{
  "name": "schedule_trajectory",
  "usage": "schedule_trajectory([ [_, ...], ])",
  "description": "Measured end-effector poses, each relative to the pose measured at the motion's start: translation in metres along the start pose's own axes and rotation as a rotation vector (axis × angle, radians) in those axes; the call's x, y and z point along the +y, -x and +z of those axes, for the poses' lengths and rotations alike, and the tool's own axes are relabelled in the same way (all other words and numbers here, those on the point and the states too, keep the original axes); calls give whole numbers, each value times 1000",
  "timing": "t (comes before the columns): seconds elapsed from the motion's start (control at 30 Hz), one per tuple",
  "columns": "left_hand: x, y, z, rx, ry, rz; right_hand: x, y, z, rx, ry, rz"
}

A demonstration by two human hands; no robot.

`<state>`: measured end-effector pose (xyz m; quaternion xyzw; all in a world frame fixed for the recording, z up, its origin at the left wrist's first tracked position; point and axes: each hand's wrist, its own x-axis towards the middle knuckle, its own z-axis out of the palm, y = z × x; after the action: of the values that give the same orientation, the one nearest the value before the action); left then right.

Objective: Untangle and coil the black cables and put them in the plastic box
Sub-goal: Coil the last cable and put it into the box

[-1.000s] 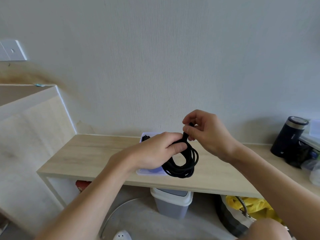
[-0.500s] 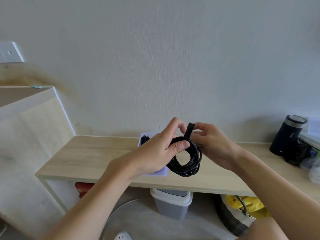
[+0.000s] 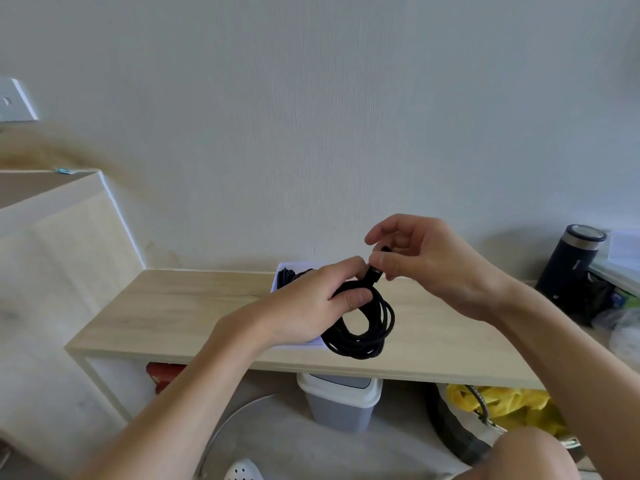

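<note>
Midway, we hold the coil [image 3: 367, 337] in the air over the shelf [image 3: 180, 306]. Its loops hang upright below our left hand [image 3: 311, 303], whose fingers and thumb curl round the top of the bundle. Our right hand [image 3: 440, 265] pinches the loose end [image 3: 376, 274] between thumb and fingertips, the other fingers lifted and loosely bent. That end lies just right of the left fingertips and slants up to the right, so the right hand is nearer it. We judge it needs tucking in before the bundle goes down. The box [image 3: 280, 271] sits on the shelf behind and left of the coil, partly hidden by the left hand, which is the nearer to it. Another black cable [image 3: 287, 278] already lies inside.
</note>
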<state>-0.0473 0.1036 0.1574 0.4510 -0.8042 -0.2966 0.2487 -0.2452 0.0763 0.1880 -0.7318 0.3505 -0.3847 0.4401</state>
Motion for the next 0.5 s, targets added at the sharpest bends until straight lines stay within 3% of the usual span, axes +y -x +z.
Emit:
schedule_trajectory([
  [0.5,-1,2,1,46,27,27,11,-4,14,137,7,-47],
])
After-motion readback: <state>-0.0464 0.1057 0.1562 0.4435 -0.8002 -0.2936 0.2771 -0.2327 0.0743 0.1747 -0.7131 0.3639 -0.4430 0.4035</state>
